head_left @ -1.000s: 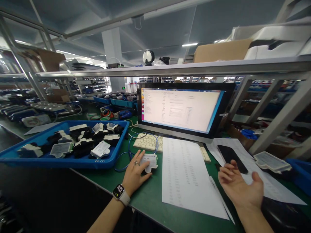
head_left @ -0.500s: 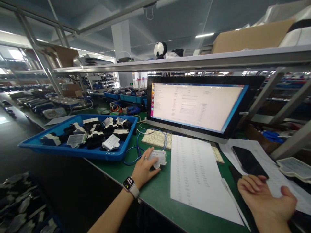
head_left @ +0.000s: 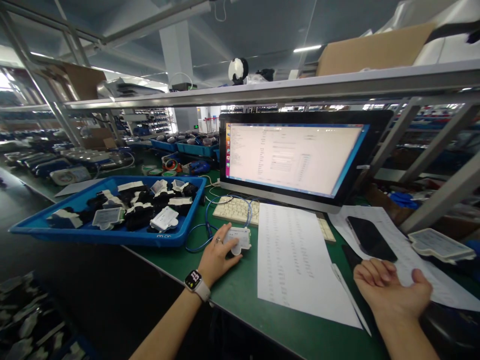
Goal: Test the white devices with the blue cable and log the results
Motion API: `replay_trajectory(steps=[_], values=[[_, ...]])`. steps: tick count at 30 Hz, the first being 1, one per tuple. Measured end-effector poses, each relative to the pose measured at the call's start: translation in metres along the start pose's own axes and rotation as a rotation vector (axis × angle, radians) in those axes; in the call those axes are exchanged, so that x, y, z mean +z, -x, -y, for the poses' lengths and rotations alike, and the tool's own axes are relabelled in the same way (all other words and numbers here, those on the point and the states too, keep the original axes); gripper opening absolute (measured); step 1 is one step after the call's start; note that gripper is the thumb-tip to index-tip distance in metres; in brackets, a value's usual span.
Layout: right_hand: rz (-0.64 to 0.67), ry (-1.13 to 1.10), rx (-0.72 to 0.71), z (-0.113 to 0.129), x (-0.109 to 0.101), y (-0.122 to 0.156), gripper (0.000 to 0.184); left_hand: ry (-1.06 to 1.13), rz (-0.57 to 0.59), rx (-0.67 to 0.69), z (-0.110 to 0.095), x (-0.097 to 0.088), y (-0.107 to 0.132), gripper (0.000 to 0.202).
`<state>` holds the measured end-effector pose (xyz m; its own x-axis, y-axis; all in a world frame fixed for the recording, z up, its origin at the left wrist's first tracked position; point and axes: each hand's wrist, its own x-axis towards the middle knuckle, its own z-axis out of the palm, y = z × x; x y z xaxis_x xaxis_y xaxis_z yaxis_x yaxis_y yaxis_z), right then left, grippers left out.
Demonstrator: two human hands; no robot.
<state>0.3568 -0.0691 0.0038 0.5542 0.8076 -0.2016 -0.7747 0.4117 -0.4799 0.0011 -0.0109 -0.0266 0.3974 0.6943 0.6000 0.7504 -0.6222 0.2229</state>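
Observation:
My left hand point(head_left: 218, 254), with a watch on the wrist, lies over a small white plastic electronic module point(head_left: 240, 239) with a clear cover. Its fingers and thumb are around the module, and a fingertip presses on top. A blue cable point(head_left: 206, 220) loops beside it and runs to the module's back edge. My right hand point(head_left: 393, 289) rests palm up with curled fingers and the thumb apart, holding nothing. It lies just in front of a black phone point(head_left: 371, 238), to the right of a white pen point(head_left: 351, 299).
A blue tray point(head_left: 183, 235) of black and white modules stands at the left. A printed sheet point(head_left: 300, 270) partly covers the keyboard point(head_left: 240, 210) below the monitor point(head_left: 292, 160). Another module point(head_left: 440, 244) lies at the right. A shelf point(head_left: 262, 95) spans above.
The view has turned slightly right, so everything sits a little further left. My left hand stays on the module. My right hand stays palm up beside the phone.

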Motion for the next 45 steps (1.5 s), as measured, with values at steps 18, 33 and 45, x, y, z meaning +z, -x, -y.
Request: replay_trajectory(steps=[18, 33, 45], values=[[0.062, 0.023, -0.016, -0.003, -0.003, -0.001, 0.039, -0.023, -0.051, 0.051, 0.005, 0.0, 0.0, 0.028], [0.177, 0.055, -0.131, -0.01, -0.008, -0.007, 0.034, -0.045, -0.079, 0.109, 0.027, 0.015, 0.003, 0.043], [0.157, -0.008, -0.107, -0.012, -0.01, -0.012, 0.039, -0.041, 0.033, 0.038, 0.049, 0.035, 0.013, 0.043]])
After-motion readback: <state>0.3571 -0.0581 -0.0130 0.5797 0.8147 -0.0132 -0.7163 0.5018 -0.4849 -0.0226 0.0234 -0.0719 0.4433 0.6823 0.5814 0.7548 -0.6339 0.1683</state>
